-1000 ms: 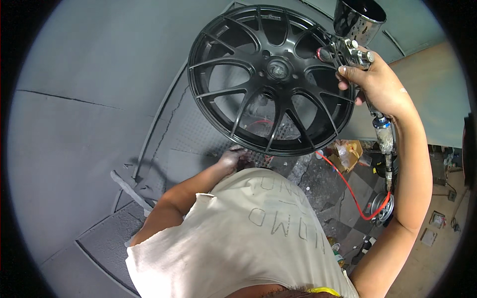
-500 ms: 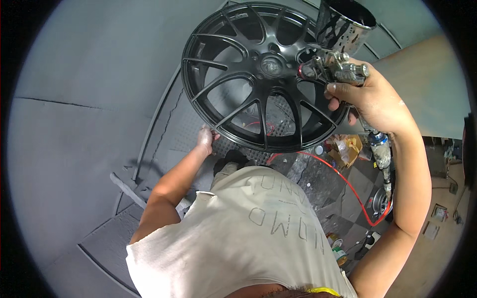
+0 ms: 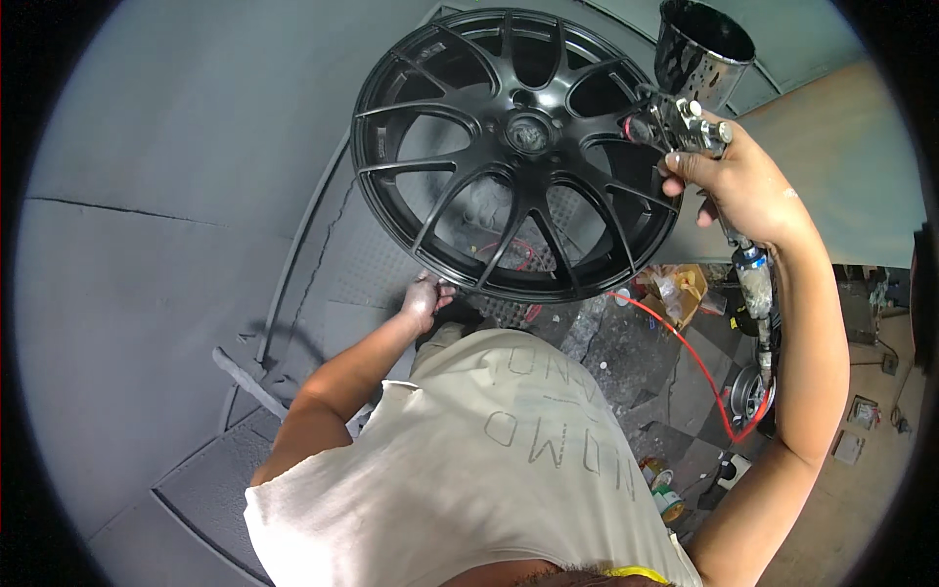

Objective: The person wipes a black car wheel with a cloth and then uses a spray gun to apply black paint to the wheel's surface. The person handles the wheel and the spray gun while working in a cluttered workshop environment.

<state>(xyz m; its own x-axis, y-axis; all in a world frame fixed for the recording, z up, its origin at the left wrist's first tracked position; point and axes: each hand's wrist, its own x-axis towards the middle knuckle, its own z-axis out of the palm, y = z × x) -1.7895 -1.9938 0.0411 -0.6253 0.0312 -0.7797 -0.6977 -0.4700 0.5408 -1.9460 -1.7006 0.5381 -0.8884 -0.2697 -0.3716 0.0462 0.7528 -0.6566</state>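
Observation:
A black multi-spoke car wheel (image 3: 529,174) hangs or rests face up in front of me; what bears it is hidden. My left hand (image 3: 426,301) is at the wheel's near left edge, its bent fingers touching the rim from below. In my right hand (image 3: 729,181) is a spray gun (image 3: 682,127), its handle wrapped by my fingers and its nozzle pointed left over the wheel's right edge. On top of the gun sits a paint-splashed metal cup (image 3: 702,59), open at the top. An air-line fitting (image 3: 754,284) hangs under the handle.
A red hose (image 3: 691,362) loops down from the fitting across the dirty floor. Beyond my right forearm lie a cardboard box (image 3: 685,293) with plastic, another wheel (image 3: 748,391) and several cans (image 3: 668,504). Grey overspray-coated walls (image 3: 166,264) stand close on the left.
The wheel has turned a little, and my left hand has moved slightly right and nearer along its rim. My right hand has shifted the spray gun a short way right.

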